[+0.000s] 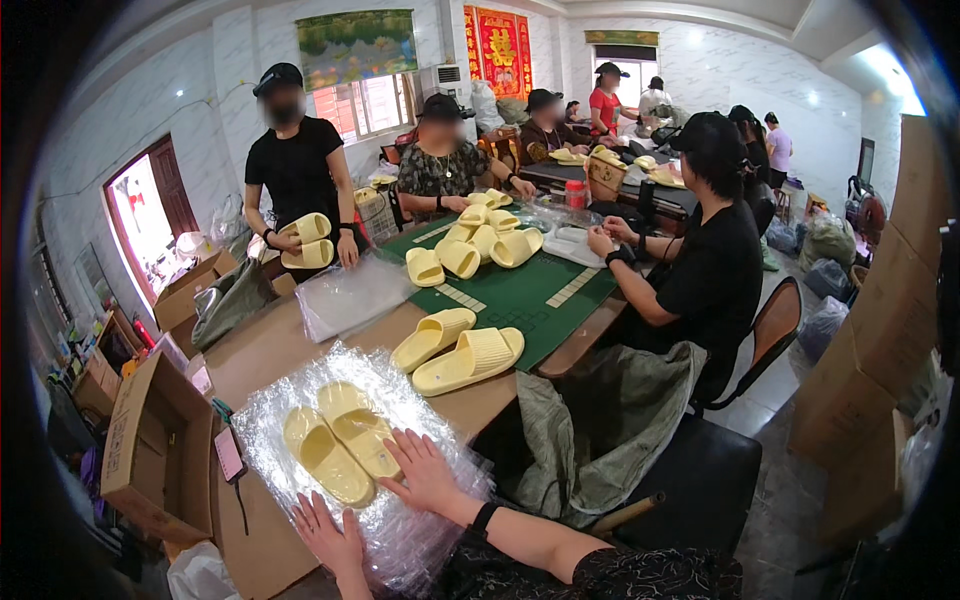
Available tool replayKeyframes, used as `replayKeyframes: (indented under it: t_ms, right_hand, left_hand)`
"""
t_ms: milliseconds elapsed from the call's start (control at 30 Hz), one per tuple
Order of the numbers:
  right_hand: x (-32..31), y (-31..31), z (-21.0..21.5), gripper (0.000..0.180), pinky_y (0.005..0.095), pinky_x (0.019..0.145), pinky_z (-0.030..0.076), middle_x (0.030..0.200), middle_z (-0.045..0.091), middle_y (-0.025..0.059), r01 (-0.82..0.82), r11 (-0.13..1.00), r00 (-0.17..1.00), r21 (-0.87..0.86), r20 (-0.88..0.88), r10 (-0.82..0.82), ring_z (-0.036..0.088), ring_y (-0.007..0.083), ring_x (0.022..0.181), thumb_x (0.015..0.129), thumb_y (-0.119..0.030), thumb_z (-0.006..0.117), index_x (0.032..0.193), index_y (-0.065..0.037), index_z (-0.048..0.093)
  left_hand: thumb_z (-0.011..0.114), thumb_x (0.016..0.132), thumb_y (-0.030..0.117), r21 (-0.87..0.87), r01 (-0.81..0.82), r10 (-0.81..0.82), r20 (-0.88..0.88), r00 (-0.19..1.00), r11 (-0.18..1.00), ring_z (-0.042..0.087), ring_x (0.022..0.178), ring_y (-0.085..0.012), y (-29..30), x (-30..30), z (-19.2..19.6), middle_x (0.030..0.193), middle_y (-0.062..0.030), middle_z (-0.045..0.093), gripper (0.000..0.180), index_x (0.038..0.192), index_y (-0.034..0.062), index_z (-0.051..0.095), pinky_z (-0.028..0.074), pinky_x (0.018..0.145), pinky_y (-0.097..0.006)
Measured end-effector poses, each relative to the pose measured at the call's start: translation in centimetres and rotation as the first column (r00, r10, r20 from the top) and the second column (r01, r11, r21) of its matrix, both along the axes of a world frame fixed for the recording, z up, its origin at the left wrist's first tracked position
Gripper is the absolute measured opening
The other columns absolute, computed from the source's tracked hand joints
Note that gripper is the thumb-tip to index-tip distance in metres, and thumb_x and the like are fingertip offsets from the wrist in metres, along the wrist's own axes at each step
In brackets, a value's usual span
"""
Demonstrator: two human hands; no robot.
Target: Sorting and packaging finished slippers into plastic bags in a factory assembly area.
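A pair of pale yellow slide slippers (328, 462) lies side by side on a stack of clear plastic bags (262, 425) at the near side of the table. Glare hides whether the pair is inside the top bag or on it. My right hand (432, 472) rests flat, fingers spread, its fingertips at the edge of the right slipper. Below the left slipper's heel, my left hand (332, 535) lies flat on the plastic with its fingers apart. Neither hand grips anything. Another yellow pair (470, 362) sits beyond the stack, near the green mat.
More yellow slippers (460, 255) are heaped on the green mat (560, 290). Another plastic-bag pile (350, 298) lies ahead. An open cardboard box (150, 450) stands left; a grey-green sack (610, 430) hangs at right. Co-workers sit and stand around the table, one holding slippers (308, 240).
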State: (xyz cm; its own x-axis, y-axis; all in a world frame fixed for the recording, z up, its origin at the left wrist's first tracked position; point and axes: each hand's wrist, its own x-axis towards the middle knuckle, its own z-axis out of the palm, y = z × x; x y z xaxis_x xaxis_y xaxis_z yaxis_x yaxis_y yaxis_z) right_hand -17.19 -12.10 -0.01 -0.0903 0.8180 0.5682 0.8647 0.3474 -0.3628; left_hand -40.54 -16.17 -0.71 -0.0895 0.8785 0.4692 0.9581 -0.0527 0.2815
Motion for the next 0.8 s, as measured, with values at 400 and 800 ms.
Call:
replayKeyframes:
  t_ms: [400, 800]
  right_hand:
    - [0.1, -0.02, 0.17, 0.073, 0.0501, 0.115, 0.024, 0.151, 0.037, 0.021, -0.007, 1.0, 1.0, -0.001, 0.002, 0.007, 0.036, 0.0389, 0.138, 0.096, -0.056, 0.046, 0.146, -0.002, 0.039]
    - [0.02, 0.18, 0.0, 0.072, 0.0511, 0.114, 0.025, 0.151, 0.037, 0.0202, -0.001, 1.0, 1.0, 0.014, -0.018, 0.002, 0.037, 0.0394, 0.138, 0.095, -0.054, 0.05, 0.146, -0.004, 0.04]
  left_hand:
    - [0.063, 0.086, 0.037, 0.004, -0.004, 0.004, 0.007, 1.0, 1.0, 0.024, 0.145, -0.0407, 0.18, -0.13, -0.33, 0.158, -0.0161, 0.031, 0.069, 0.146, 0.0064, 0.044, 0.02, 0.118, -0.053]
    - [0.064, 0.085, 0.036, 0.008, -0.001, 0.001, -0.006, 1.0, 1.0, 0.025, 0.145, -0.0402, 0.34, -0.17, -0.39, 0.158, -0.0153, 0.03, 0.071, 0.147, 0.0077, 0.042, 0.02, 0.117, -0.053]
